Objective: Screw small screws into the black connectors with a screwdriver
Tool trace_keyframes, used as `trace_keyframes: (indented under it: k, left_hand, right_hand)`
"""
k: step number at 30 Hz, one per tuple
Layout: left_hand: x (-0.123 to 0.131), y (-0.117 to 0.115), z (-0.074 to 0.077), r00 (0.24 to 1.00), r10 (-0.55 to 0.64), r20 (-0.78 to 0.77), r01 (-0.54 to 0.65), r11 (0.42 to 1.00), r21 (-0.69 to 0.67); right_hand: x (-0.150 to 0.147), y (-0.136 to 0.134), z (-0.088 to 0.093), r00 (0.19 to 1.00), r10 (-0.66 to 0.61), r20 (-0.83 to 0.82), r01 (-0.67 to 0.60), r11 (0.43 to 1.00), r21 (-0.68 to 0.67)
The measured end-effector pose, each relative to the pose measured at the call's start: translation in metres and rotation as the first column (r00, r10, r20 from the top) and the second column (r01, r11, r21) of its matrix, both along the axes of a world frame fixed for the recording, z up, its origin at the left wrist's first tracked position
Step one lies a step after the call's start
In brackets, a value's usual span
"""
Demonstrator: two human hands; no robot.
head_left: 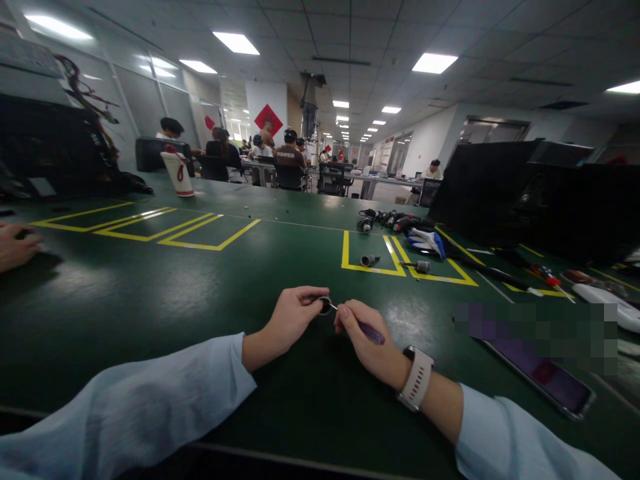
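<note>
My left hand (294, 316) is closed around a small dark round part (325, 306) with a ring-like open end, held a little above the green table (210, 300). Between the fingers of my right hand (364, 337) is a screwdriver (373, 333) with a purple handle. Its thin metal shaft points left, and the tip reaches the opening of the round part. How deep the tip sits I cannot tell. Much of the round part is hidden by my left fingers.
Two similar metal parts, one (370, 260) and another (423, 267), lie by yellow tape outlines. Behind are a dark pile (395, 220) and a blue-white glove (426, 243). A phone (540, 370) lies right. A paper cup (177, 172) stands back left; another person's hand (19, 245) rests far left.
</note>
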State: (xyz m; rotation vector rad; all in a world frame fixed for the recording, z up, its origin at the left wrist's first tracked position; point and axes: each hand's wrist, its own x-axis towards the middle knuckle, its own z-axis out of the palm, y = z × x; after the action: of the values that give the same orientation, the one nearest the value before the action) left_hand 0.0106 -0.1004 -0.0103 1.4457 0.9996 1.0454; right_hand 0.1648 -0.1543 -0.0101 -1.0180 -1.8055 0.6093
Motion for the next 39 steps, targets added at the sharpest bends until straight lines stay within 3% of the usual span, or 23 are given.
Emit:
trace_keyframes:
  k: [23,39]
  left_hand:
    - [0.0018,-0.0003,0.0,0.998,0.007,-0.061,-0.003,0.998,0.066]
    - [-0.0005,0.001,0.0029,0.996,-0.067,-0.06,0.07,0.996,0.051]
  right_hand:
    - [-0.0027,-0.0011,-0.0006,0.993,-0.039,0.109,0.025,0.991,0.132]
    - [-0.0008,-0.0013,-0.0017,0.997,-0.031,0.065,0.026,0.997,0.077]
